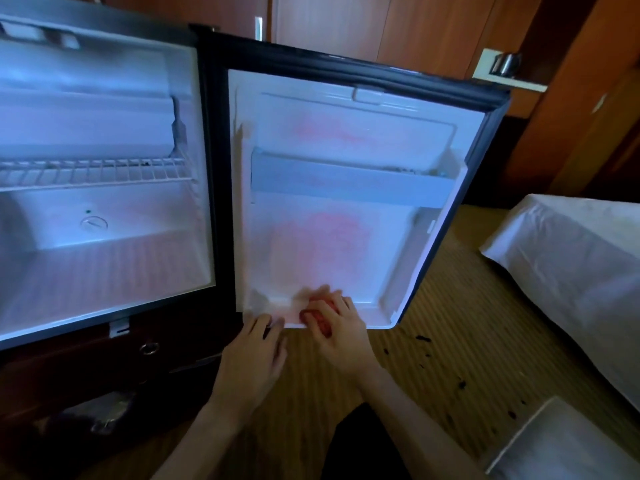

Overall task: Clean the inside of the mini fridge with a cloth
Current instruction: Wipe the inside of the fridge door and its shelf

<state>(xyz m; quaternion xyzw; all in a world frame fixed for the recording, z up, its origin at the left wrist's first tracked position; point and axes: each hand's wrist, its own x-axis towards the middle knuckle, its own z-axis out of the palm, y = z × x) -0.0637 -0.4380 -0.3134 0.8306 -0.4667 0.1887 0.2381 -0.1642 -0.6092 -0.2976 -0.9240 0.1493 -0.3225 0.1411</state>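
Below, right hand (341, 327) grips red cloth (320, 320) on door's bottom shelf (375, 315); left hand (254, 355) flat, fingers straight, at shelf edge.

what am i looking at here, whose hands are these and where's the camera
There is no machine here. This is one picture from a camera worn on a person's head, looking forward and down, so the two bare hands are the wearer's own. In front is a mini fridge with its door swung open to the right. The right hand holds a red cloth against the bottom ledge of the door's inside. The left hand rests with straight fingers on the door's lower edge, seemingly steadying it. The hands are blurred, so finer detail is unclear. A wire shelf sits inside the fridge. A white sheet lies at right.
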